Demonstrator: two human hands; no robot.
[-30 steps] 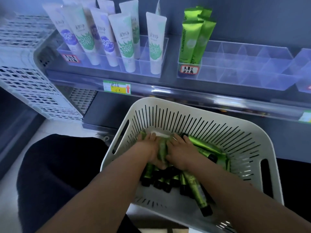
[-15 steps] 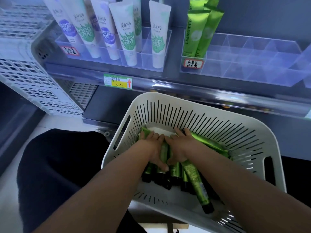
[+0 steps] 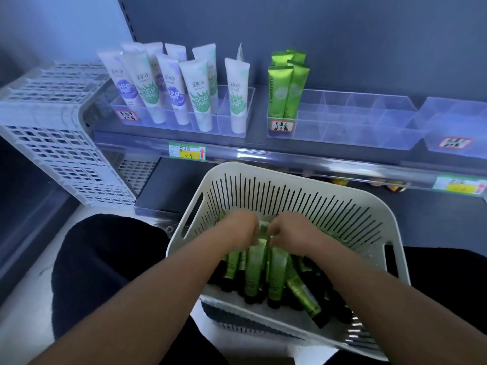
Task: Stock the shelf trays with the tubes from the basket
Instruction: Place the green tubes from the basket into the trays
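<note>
Both hands gather green tubes (image 3: 266,270) in the basket (image 3: 342,206).
Left hand (image 3: 241,229) and right hand (image 3: 291,229) curl round the bunch; lift caps-down toward the 1 o'clock tray (image 3: 369,127).

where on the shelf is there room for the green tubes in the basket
Free: the clear compartments of the middle tray, right of the standing green tubes. Crowded: the left tray, packed with white tubes.

both hands, left hand (image 3: 241,227) and right hand (image 3: 288,229), have curled round a bunch of green tubes (image 3: 259,262) and lifted it partway off the basket (image 3: 311,196) floor.
</note>
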